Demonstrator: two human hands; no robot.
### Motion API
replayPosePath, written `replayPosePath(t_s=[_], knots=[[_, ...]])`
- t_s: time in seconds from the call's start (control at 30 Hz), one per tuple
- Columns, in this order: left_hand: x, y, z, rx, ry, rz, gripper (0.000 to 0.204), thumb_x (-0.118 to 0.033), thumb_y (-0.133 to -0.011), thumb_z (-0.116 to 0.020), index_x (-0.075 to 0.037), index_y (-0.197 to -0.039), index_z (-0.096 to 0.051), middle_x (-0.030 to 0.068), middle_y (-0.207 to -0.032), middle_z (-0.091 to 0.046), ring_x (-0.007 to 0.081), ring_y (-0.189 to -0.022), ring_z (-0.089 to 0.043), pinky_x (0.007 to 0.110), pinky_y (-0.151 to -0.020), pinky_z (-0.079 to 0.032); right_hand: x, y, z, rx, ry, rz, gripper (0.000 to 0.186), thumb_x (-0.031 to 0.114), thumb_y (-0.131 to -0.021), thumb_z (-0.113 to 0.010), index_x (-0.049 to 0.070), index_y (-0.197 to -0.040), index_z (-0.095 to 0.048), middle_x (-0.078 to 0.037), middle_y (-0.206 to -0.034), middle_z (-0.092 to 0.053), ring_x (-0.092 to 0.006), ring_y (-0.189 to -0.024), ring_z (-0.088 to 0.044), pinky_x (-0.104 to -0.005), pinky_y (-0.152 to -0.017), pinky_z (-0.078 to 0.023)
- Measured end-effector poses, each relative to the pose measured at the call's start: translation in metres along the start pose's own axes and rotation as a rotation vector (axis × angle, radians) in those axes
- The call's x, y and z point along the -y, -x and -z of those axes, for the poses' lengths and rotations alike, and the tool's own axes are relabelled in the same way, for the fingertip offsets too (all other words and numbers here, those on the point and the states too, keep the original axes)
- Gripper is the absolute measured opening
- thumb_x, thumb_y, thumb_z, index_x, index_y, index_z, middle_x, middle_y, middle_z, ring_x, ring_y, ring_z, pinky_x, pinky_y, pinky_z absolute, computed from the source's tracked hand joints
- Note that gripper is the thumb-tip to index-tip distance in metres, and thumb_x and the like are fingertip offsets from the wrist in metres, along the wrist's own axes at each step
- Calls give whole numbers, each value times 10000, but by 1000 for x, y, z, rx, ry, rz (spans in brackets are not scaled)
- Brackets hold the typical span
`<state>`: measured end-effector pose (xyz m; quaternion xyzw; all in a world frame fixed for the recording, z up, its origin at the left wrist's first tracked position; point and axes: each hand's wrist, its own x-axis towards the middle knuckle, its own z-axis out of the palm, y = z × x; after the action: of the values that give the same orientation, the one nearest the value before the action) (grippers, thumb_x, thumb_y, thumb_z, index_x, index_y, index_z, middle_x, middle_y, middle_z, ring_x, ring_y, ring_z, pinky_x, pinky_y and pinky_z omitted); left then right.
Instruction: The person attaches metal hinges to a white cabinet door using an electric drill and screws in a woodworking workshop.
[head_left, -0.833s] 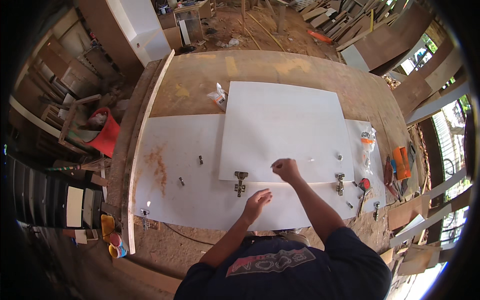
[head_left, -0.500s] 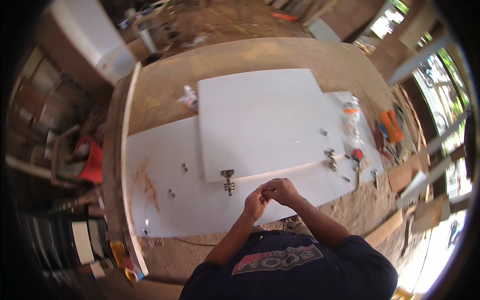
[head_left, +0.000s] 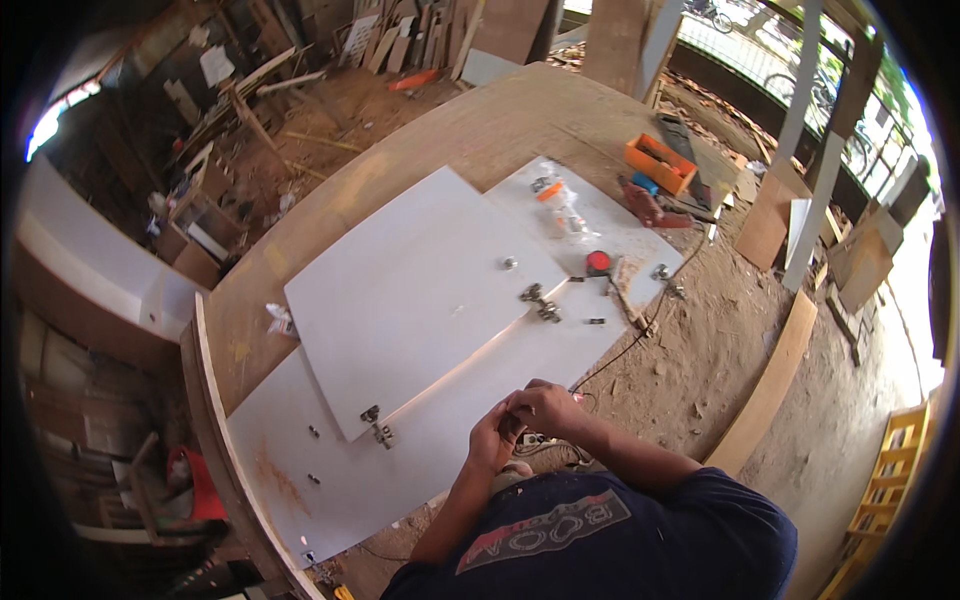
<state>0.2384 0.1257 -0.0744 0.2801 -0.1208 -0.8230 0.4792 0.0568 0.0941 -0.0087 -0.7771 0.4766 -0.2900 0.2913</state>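
Observation:
My left hand (head_left: pixel 493 437) and my right hand (head_left: pixel 545 408) meet in front of my chest, above the near edge of the work table. Their fingers are closed and pressed together around something too small or hidden to make out. Beyond them lies a white panel (head_left: pixel 430 260) on top of a larger white panel (head_left: pixel 290 470). One metal cabinet hinge (head_left: pixel 378 426) sits at the upper panel's near left corner. Another metal hinge (head_left: pixel 541 302) rests at its right end. A small round metal piece (head_left: pixel 510 263) lies on the upper panel.
A red round object (head_left: pixel 598 263), a clear plastic bag (head_left: pixel 562 208), a red power tool (head_left: pixel 650 207) and an orange box (head_left: pixel 660 164) lie at the right. More metal hardware (head_left: pixel 668 280) is near the right edge. A wooden strip (head_left: pixel 225 440) borders the left.
My view has swung to the right, so the panels appear turned and shifted left. Both hands remain together in front of me, fingers still closed.

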Motion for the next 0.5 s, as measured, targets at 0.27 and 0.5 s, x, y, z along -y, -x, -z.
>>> replayPosePath(t_s=[0.27, 0.5], knots=[[142, -41, -68, 239, -9, 212, 436, -94, -1086, -444, 64, -1482, -535, 174, -1380, -670, 247, -1221, -700, 351, -1039, -588, -81, 134, 119, -140, -57, -51, 123, 151, -857, -739, 142, -967, -794, -82, -929, -763, -305, -961, -729, -442, -833, -612], [241, -65, -185, 192, -204, 342, 396, -17, -1079, -513, 50, -1467, -549, 177, -1361, -677, 240, -1201, -710, 348, -1056, -593, -136, 238, 227, -255, -97, -81, 177, 132, -830, -765, 113, -1006, -778, -91, -974, -767, -337, -1031, -703, -446, -901, -594]])
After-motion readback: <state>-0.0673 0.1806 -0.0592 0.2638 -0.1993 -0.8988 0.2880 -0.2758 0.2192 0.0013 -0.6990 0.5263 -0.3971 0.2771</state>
